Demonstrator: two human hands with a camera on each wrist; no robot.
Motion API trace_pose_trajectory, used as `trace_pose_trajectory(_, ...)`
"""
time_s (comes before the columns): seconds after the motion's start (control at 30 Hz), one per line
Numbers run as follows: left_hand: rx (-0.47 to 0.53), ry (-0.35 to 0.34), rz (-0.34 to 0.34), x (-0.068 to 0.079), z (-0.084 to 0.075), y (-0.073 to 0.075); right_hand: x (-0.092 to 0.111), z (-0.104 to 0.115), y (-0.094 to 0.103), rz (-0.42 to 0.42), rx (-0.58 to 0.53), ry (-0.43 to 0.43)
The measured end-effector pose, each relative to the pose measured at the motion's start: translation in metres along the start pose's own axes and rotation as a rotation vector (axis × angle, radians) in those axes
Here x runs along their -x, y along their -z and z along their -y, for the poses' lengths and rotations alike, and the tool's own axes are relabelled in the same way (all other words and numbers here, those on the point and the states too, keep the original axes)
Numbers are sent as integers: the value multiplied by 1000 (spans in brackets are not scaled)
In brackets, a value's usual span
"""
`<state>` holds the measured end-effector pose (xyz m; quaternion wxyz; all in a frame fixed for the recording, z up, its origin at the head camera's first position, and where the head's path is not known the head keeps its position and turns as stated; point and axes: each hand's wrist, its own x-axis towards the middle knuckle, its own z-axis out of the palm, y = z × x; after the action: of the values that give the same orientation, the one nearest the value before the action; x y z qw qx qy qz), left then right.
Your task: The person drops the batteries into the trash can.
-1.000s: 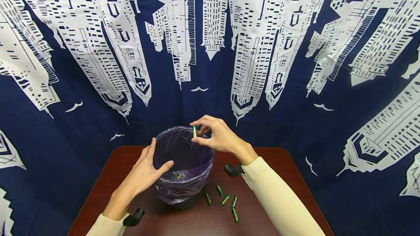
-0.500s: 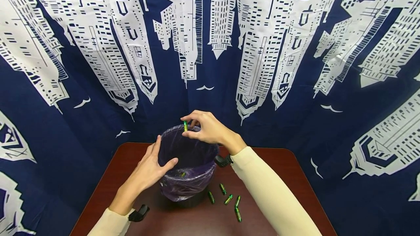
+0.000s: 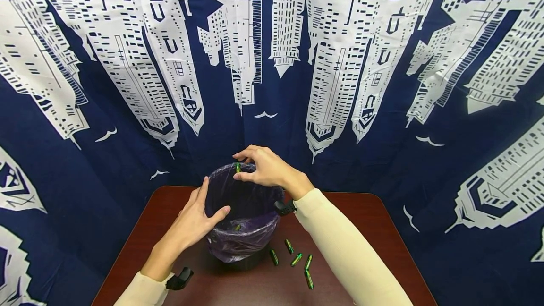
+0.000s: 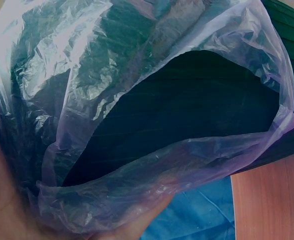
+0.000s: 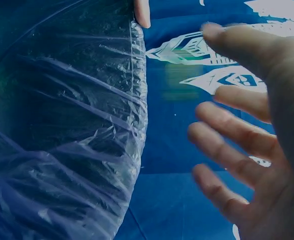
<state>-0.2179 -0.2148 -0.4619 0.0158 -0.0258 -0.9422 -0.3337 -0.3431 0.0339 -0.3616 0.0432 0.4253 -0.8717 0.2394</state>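
My right hand (image 3: 265, 166) is over the far rim of a waste bin (image 3: 242, 249) lined with a translucent purple bag (image 4: 207, 150). Its thumb and fingers are spread apart. A green and yellow battery (image 3: 238, 168) is in the gap between thumb and fingertips; in the right wrist view it is a blurred streak, apart from the fingers. My left hand (image 3: 191, 216) lies against the bin's left side with straight, spread fingers, thumb at the near side of the opening. Another battery (image 3: 237, 227) shows on the bag inside the bin's near wall.
Several green batteries (image 3: 296, 259) lie on the reddish-brown table (image 3: 348, 230) to the right of the bin. A navy curtain (image 3: 272, 126) with white printed buildings hangs right behind the table.
My right hand moved left over the bin with the battery pinched, then its fingers parted and let the battery go. My left hand stayed against the bin.
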Motion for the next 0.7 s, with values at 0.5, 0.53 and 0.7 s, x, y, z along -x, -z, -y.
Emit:
trace_pose_trajectory(0.5, -2, 15, 5, 1, -3, 1, 26, -13, 7, 0, -2, -15)
trace_pose_trajectory(0.53, -1, 17, 6, 1, -3, 0, 28, -14, 8, -3, -7, -10)
trace_pose_trajectory(0.7, 2, 22, 15, 1, -3, -1, 39, -19, 9, -24, -26, 8)
